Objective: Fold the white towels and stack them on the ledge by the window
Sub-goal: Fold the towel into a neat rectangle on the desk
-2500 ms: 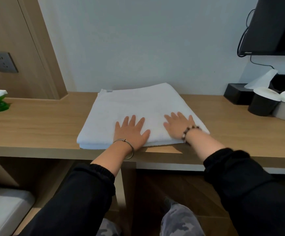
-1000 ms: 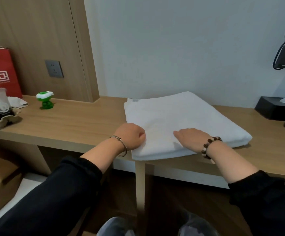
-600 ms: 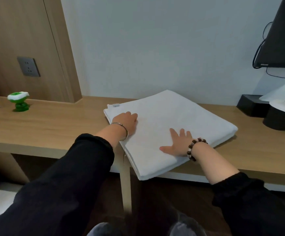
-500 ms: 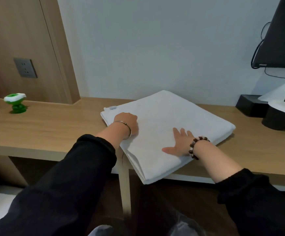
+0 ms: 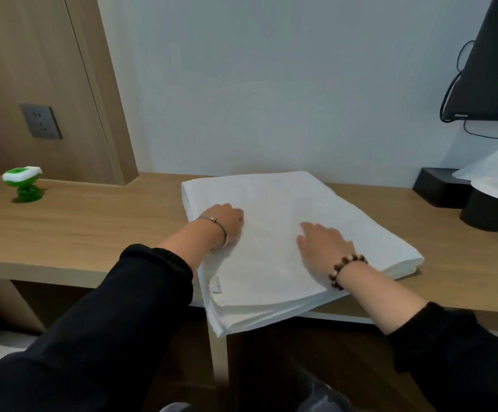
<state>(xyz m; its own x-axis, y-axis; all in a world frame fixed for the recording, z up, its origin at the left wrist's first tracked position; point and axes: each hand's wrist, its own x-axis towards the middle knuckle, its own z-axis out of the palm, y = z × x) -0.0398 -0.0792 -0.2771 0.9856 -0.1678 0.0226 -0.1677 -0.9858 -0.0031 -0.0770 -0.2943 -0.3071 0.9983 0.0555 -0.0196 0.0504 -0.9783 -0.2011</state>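
Note:
A folded white towel (image 5: pixel 283 200) lies on the wooden desk (image 5: pixel 93 230), turned at an angle. Its near corner, with a small label, hangs over the desk's front edge. My left hand (image 5: pixel 226 223) rests on the towel close to its left edge, fingers pointing away and partly foreshortened. My right hand (image 5: pixel 323 240) presses flat on the towel's middle, fingers straight. Both wrists wear bracelets. No window ledge is in view.
A green and white toy (image 5: pixel 23 182) stands at the desk's left. At the right are a black tissue box (image 5: pixel 441 187) and a black cup (image 5: pixel 490 208) with a white lid. A dark screen (image 5: pixel 497 69) hangs above them. The wood panel holds a wall socket (image 5: pixel 41 121).
The towel has been turned on the desk and slid toward me, so its corner now overhangs the front edge. Both hands stayed on top of it; my left hand moved up its left side.

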